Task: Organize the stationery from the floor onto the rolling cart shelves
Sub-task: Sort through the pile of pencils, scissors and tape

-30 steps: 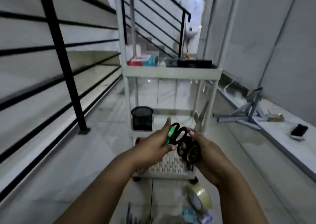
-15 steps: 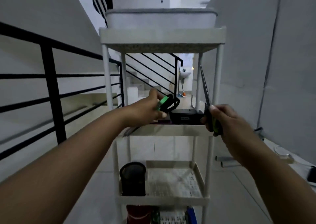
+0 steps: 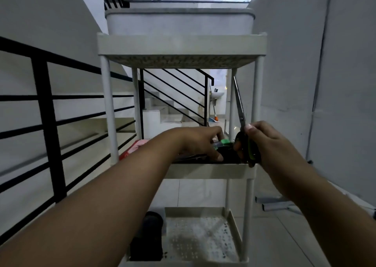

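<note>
A white rolling cart point(image 3: 209, 171) with several shelves stands in front of me. My left hand point(image 3: 200, 142) reaches over the middle shelf and holds green-handled scissors point(image 3: 222, 143) low, down among the dark things lying there. My right hand point(image 3: 268, 142) grips a second pair of scissors point(image 3: 241, 116) by its black and yellow-green handle, blades pointing straight up beside the cart's right front post. A red box point(image 3: 132, 149) lies at the left of the middle shelf.
A black mesh pen cup point(image 3: 148, 238) stands on the lower perforated shelf. A white tub point(image 3: 179, 22) sits on the top shelf. Black stair railing point(image 3: 46, 114) runs along the left; grey wall panels on the right, metal bars point(image 3: 274, 203) on the floor.
My left hand has dropped from above the shelf rim down onto the middle shelf with the green scissors. My right hand stays beside the post with its scissors upright.
</note>
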